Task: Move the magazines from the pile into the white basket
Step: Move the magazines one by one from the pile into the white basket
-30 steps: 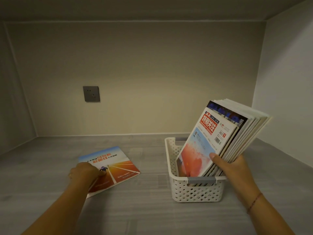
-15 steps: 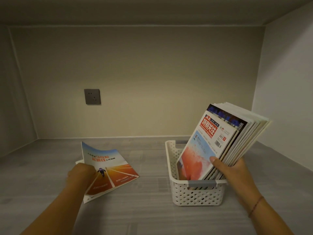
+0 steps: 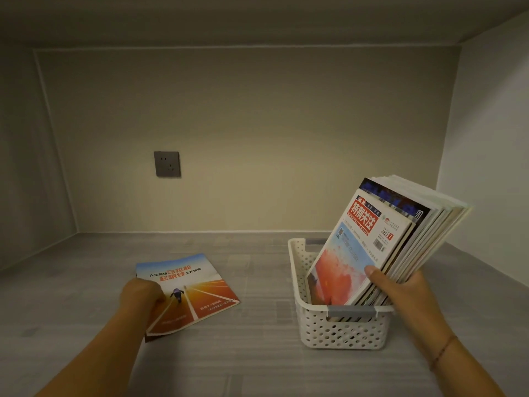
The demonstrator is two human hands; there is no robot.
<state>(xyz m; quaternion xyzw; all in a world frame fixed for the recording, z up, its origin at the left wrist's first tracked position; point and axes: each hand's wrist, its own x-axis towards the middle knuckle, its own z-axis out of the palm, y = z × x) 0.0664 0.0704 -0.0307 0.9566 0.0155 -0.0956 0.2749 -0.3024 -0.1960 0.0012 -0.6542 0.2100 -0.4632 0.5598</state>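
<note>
The last loose magazine (image 3: pixel 187 292) lies just beyond and to the right of the left hand (image 3: pixel 141 296), its near-left corner pinched in that hand's curled fingers and raised slightly off the grey shelf (image 3: pixel 257 368) while the far edge looks to rest on it. It is thin, glossy and floppy, so it will likely sag and may slip if lifted by one corner; a grip along the spine edge, thumb on top and fingers under, would carry it flatter. It should weigh very little. The right hand (image 3: pixel 400 293) is half closed around the lower edge of the standing magazines (image 3: pixel 383 242), thumb pressed on the front cover, tilting them away to the right (which opens a gap on their left side). They stand in the white basket (image 3: pixel 340 330), directly below that hand and well to the right of the left one. That gap seems the natural slot for the remaining copy.
</note>
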